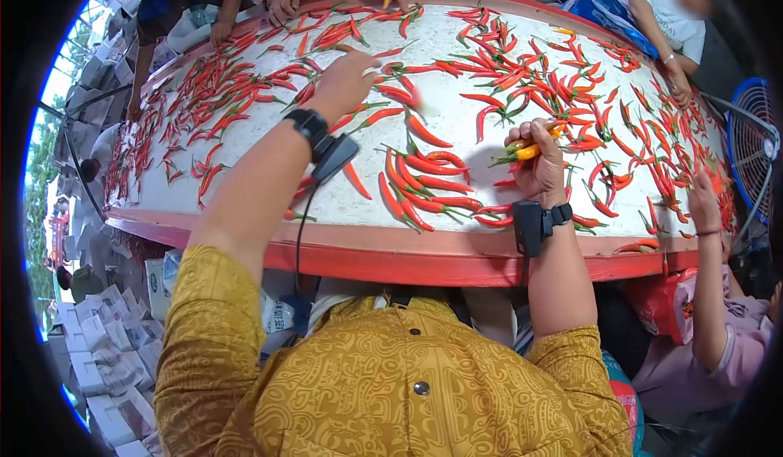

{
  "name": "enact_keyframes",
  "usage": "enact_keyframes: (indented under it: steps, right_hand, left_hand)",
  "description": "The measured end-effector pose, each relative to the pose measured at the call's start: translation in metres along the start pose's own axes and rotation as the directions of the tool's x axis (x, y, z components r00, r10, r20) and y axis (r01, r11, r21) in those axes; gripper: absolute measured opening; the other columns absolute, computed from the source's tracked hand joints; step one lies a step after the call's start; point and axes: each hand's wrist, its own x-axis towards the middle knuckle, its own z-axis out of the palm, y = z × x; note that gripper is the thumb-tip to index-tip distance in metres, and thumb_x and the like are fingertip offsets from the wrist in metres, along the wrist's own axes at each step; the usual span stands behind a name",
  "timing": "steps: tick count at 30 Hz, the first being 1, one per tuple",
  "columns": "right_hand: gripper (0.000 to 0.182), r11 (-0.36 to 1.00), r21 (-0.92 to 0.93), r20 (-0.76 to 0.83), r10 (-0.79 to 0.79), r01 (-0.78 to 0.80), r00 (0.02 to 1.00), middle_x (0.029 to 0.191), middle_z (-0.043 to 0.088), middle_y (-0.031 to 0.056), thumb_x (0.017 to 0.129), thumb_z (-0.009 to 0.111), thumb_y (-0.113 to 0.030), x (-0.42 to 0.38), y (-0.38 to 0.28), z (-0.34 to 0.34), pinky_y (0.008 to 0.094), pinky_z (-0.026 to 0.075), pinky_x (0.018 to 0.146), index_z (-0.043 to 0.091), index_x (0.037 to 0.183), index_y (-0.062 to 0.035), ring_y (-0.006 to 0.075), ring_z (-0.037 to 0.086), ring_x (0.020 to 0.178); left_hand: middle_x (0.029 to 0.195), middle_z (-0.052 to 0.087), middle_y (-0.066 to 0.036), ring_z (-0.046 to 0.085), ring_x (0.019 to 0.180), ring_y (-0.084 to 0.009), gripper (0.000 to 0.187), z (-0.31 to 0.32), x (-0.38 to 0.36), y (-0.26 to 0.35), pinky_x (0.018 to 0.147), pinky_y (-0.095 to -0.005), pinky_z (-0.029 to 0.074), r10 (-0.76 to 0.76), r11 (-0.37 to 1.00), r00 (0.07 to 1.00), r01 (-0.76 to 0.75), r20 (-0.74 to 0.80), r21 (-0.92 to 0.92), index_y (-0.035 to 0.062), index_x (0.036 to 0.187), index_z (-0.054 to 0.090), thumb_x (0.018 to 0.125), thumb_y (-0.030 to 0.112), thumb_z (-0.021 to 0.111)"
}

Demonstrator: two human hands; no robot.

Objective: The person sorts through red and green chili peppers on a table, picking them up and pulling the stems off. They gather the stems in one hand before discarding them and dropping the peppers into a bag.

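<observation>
My left hand reaches over the middle of a white-topped table, back of the hand toward me. Its fingers are bent and slightly apart, with no pepper visible in them. Red chili peppers lie just beyond the fingertips, beside a blurred reddish streak. Nearer the front edge, my right hand, palm up, is closed around several yellow-orange chili peppers; green stems stick out to the left. Between my hands a group of red chili peppers lies roughly side by side.
The table has a red rim. Red chilies are scattered across it. Other people's hands work at the far edge, and another person's hand is at the right. A blue fan stands at the right edge.
</observation>
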Motion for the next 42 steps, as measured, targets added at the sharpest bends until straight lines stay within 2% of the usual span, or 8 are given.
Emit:
enact_keyframes:
  steps: [5,9,11,23,31,38,41,42]
  right_hand:
    - [0.012,0.999,-0.026,0.029,0.024,-0.024,0.999,0.075,0.055,0.0045,0.082,0.066,-0.01,0.006,-0.021,-0.028,0.0333,0.048,0.072,0.054,0.085,-0.0077,0.0187,0.056,0.074]
    - [0.011,0.998,-0.06,0.074,0.029,-0.024,0.997,0.074,0.056,0.0048,0.083,0.064,-0.011,0.006,-0.039,-0.038,0.0316,0.046,0.07,0.053,0.083,-0.0075,0.0184,0.056,0.073]
    - [0.011,0.998,-0.058,0.063,0.04,-0.037,0.997,0.074,0.056,0.0047,0.084,0.063,-0.012,0.005,-0.048,-0.04,0.0305,0.046,0.069,0.053,0.082,-0.0072,0.0184,0.056,0.072]
    - [0.011,0.979,-0.149,0.215,0.173,-0.142,0.961,0.074,0.058,0.0064,0.082,0.063,-0.009,-0.004,-0.094,-0.065,0.0267,0.047,0.063,0.052,0.085,-0.0066,0.0164,0.059,0.066]
    - [0.025,0.931,-0.199,0.217,0.348,-0.307,0.912,0.092,0.061,0.0061,0.084,0.063,-0.015,-0.011,-0.119,-0.086,0.0293,0.049,0.071,0.055,0.105,-0.0041,0.0164,0.06,0.078]
    - [0.028,0.934,-0.137,0.161,0.349,-0.329,0.923,0.098,0.063,0.0072,0.086,0.061,-0.019,-0.004,-0.155,-0.124,0.0336,0.05,0.08,0.054,0.108,-0.0054,0.019,0.062,0.089]
    - [0.024,0.954,-0.11,0.163,0.295,-0.279,0.942,0.097,0.062,0.0073,0.084,0.062,-0.018,-0.006,-0.175,-0.125,0.0333,0.05,0.079,0.054,0.105,-0.0069,0.0174,0.061,0.086]
    - [0.021,0.973,-0.029,0.219,0.23,-0.23,0.948,0.094,0.062,0.0076,0.083,0.062,-0.013,-0.005,-0.181,-0.128,0.0318,0.05,0.075,0.055,0.102,-0.006,0.0172,0.06,0.08]
  left_hand:
    - [0.105,0.059,-0.019,0.058,0.094,-0.0352,0.032,0.063,0.039,-0.003,0.084,-0.0424,0.046,0.03,0.993,0.994,-0.041,0.101,0.106,0.0028,0.111,0.059,0.08,0.005,0.053]
    - [0.103,0.061,-0.018,0.058,0.1,-0.0327,0.023,0.052,0.036,0.016,0.086,-0.0416,0.046,-0.219,0.965,0.957,0.184,0.19,0.189,0.0092,0.1,0.068,0.08,0.008,0.056]
    - [0.096,0.061,-0.018,0.058,0.095,-0.0327,0.022,0.048,0.026,0.018,0.085,-0.0415,0.046,-0.214,0.975,0.976,0.215,-0.029,0.055,0.0082,0.099,0.068,0.078,0.011,0.061]
    - [0.076,0.062,-0.02,0.06,0.075,-0.0341,0.053,0.011,0.044,0.141,0.066,-0.043,0.045,-0.414,0.91,0.897,0.407,0.152,0.08,0.0011,0.077,0.062,0.079,0.054,0.062]
    - [0.079,0.065,-0.02,0.063,0.074,-0.0377,0.05,0.086,0.051,0.323,0.063,-0.047,0.048,-0.118,0.771,0.984,0.177,0.137,-0.611,0.0074,0.113,0.052,0.094,0.051,0.037]
    - [0.092,0.066,-0.019,0.063,0.087,-0.0388,0.07,0.091,0.091,0.383,0.072,-0.0448,0.048,-0.16,0.964,0.949,0.209,0.27,-0.167,0.0112,0.139,0.031,0.092,0.063,0.021]
    - [0.097,0.065,-0.02,0.064,0.085,-0.0367,0.067,0.101,0.102,0.39,0.072,-0.0422,0.049,-0.135,0.939,0.942,0.22,0.308,-0.263,0.0099,0.138,0.032,0.093,0.059,0.027]
    - [0.107,0.061,-0.022,0.063,0.089,-0.0326,0.061,0.106,0.102,0.392,0.075,-0.039,0.048,-0.114,0.793,0.942,0.279,0.317,-0.542,0.009,0.138,0.034,0.095,0.053,0.033]
